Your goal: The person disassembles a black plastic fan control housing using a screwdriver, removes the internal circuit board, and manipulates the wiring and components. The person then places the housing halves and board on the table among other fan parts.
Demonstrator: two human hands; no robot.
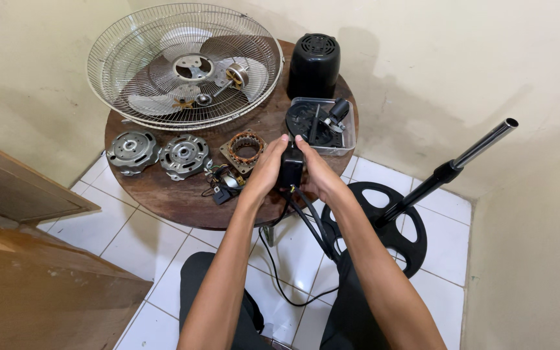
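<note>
Nearest the camera, the person's dark-trousered knees framed a white tiled floor (157,249), and a black cable (280,275) looped across the tiles between them before rising toward the hands. Both forearms reached forward to the near edge of a round wooden table (176,194). There the left hand (264,170) and the right hand (315,172) closed from either side on a small black box-shaped part (290,167), the fingers of each hand curled together and clamped against its flanks, thumbs up near its top; the part sat upright between the palms, just over the table's front rim, with cables hanging from its underside. Just left of the left hand lay a small tangle of wires and black pieces (223,185) on the wood. Behind that rested a square stator with copper windings (244,149), and farther left two round grey metal motor housings (157,154) lay side by side. Just beyond the hands stood a clear plastic tray (350,133) holding black parts. To the right, off the table, a black round fan base (400,243) lay on the floor with its black-and-chrome pole (461,162) slanting up toward the wall. At the far side of the table, a wire fan guard (184,65) with pale blades inside leaned against the cream wall, and a black domed motor cover (314,61) stood beside it.
</note>
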